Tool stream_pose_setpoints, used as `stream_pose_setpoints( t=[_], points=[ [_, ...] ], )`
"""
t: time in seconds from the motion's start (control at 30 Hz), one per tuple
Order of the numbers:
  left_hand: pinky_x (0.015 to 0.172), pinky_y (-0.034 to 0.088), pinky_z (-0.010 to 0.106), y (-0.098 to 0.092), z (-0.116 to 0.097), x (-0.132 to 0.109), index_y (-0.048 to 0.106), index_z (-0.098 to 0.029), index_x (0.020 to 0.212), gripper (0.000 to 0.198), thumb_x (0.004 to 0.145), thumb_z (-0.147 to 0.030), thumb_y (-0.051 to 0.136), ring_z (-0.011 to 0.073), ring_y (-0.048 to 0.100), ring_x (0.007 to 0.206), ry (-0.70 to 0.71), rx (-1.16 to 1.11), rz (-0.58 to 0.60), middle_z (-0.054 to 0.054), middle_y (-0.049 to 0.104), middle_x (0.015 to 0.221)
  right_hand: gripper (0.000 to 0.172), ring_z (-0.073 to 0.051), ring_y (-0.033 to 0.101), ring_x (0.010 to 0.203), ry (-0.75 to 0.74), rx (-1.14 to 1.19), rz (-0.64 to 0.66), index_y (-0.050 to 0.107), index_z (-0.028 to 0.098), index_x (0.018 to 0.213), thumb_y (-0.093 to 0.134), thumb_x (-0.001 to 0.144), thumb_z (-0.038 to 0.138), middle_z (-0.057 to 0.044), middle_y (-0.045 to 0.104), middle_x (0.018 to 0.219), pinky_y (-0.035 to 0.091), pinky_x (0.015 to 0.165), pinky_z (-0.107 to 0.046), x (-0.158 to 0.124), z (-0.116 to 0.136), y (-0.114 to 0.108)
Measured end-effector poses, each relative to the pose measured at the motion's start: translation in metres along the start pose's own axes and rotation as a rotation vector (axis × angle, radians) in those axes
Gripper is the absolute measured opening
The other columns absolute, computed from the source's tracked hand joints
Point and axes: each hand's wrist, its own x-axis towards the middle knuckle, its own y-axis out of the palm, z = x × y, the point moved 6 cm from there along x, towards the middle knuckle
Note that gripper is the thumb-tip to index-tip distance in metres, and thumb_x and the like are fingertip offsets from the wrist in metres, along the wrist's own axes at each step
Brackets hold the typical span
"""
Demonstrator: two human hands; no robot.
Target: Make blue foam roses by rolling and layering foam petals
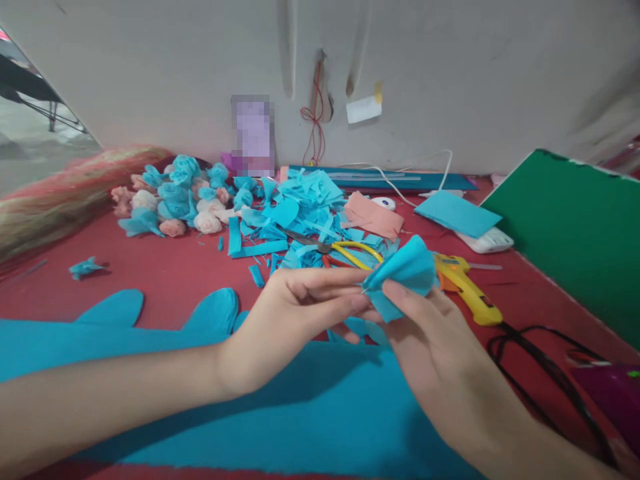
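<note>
A folded piece of blue crepe paper (407, 270) is held up between my two hands, fanned out at the top right and gathered at its left tip. My left hand (313, 300) pinches that gathered tip between thumb and fingers. With its thumb pressed on the front, my right hand (430, 327) grips the paper's lower right part; its other fingers are mostly hidden behind. Below both hands a large blue crepe paper sheet (300, 413) spreads over the red table (175, 267). Loose blue petal shapes (215, 312) lie at the sheet's far edge.
Blue and pink paper flowers (175, 193) are heaped at the back left, beside blue paper scraps (310, 200). Yellow-and-red-handled pliers (350, 250) lie behind my hands. A yellow glue gun (467, 287) with a black cord is at right, near a green board (575, 233).
</note>
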Motion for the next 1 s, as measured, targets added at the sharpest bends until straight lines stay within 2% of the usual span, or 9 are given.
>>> stream_pose_setpoints(
  t=[0.1, 0.27, 0.4, 0.5, 0.6, 0.7, 0.8, 1.0],
  points=[
    [0.049, 0.053, 0.014, -0.001, 0.002, 0.000, 0.069, -0.019, 0.088, 0.019, 0.071, -0.013, 0.063, 0.0100, 0.064, 0.059, -0.015, -0.011, -0.017, 0.000, 0.070, 0.070, 0.014, -0.015, 0.063, 0.070, -0.013, -0.021, 0.004, 0.060, 0.026, 0.080, 0.047, 0.083, 0.021, 0.001, 0.064, 0.080, 0.054, 0.052, -0.023, 0.000, 0.002, -0.001],
    [0.051, 0.053, 0.015, 0.000, 0.001, 0.001, 0.068, -0.018, 0.083, 0.017, 0.069, -0.010, 0.064, 0.0057, 0.058, 0.052, 0.004, -0.028, -0.005, -0.001, 0.066, 0.073, 0.011, -0.013, 0.059, 0.061, -0.031, -0.087, 0.004, 0.054, 0.024, 0.075, 0.046, 0.083, 0.023, 0.001, 0.060, 0.072, 0.051, 0.049, -0.023, 0.002, 0.003, -0.003],
    [0.057, 0.051, 0.014, -0.002, -0.004, 0.001, 0.066, -0.021, 0.083, 0.016, 0.069, -0.014, 0.066, 0.0066, 0.057, 0.066, 0.087, 0.091, -0.019, -0.002, 0.062, 0.090, 0.013, -0.013, 0.056, 0.061, -0.010, -0.092, -0.025, 0.049, 0.023, 0.070, 0.047, 0.083, 0.024, 0.001, 0.055, 0.067, 0.050, 0.051, -0.023, 0.003, 0.001, -0.004],
    [0.059, 0.050, 0.014, -0.004, -0.008, 0.000, 0.064, -0.022, 0.083, 0.014, 0.070, -0.018, 0.065, 0.0077, 0.057, 0.072, 0.146, 0.183, -0.013, -0.003, 0.060, 0.090, 0.009, -0.014, 0.057, 0.062, -0.011, -0.070, -0.036, 0.051, 0.023, 0.072, 0.050, 0.080, 0.023, 0.001, 0.056, 0.070, 0.051, 0.053, -0.025, 0.002, -0.001, -0.004],
    [0.058, 0.050, 0.018, -0.005, -0.009, -0.001, 0.061, -0.021, 0.083, 0.014, 0.070, -0.024, 0.065, 0.0105, 0.056, 0.073, 0.157, 0.264, -0.027, -0.001, 0.060, 0.088, 0.003, -0.014, 0.055, 0.055, 0.011, -0.093, -0.033, 0.054, 0.024, 0.075, 0.055, 0.078, 0.026, 0.001, 0.057, 0.067, 0.048, 0.045, -0.025, -0.001, -0.005, -0.005],
    [0.058, 0.051, 0.019, -0.006, -0.013, -0.001, 0.060, -0.020, 0.082, 0.014, 0.070, -0.024, 0.065, 0.0119, 0.056, 0.074, 0.194, 0.327, -0.049, -0.001, 0.059, 0.084, 0.006, -0.013, 0.053, 0.052, 0.032, -0.081, -0.068, 0.056, 0.025, 0.075, 0.057, 0.077, 0.030, 0.001, 0.056, 0.063, 0.046, 0.042, -0.025, -0.002, -0.011, -0.009],
    [0.056, 0.050, 0.018, -0.006, -0.018, -0.001, 0.060, -0.018, 0.080, 0.009, 0.071, -0.020, 0.062, 0.0117, 0.056, 0.073, 0.236, 0.385, -0.066, 0.000, 0.059, 0.082, 0.007, -0.013, 0.053, 0.054, 0.027, -0.068, -0.078, 0.056, 0.025, 0.074, 0.059, 0.076, 0.031, 0.001, 0.056, 0.064, 0.047, 0.044, -0.025, -0.003, -0.013, -0.010],
    [0.058, 0.049, 0.019, -0.006, -0.023, -0.001, 0.062, -0.017, 0.076, 0.004, 0.072, -0.018, 0.062, 0.0107, 0.056, 0.069, 0.281, 0.468, -0.078, 0.000, 0.062, 0.079, 0.004, -0.017, 0.061, 0.069, 0.026, -0.104, -0.034, 0.059, 0.026, 0.082, 0.057, 0.079, 0.028, -0.001, 0.063, 0.079, 0.053, 0.053, -0.028, -0.003, -0.011, -0.011]
  ],
)
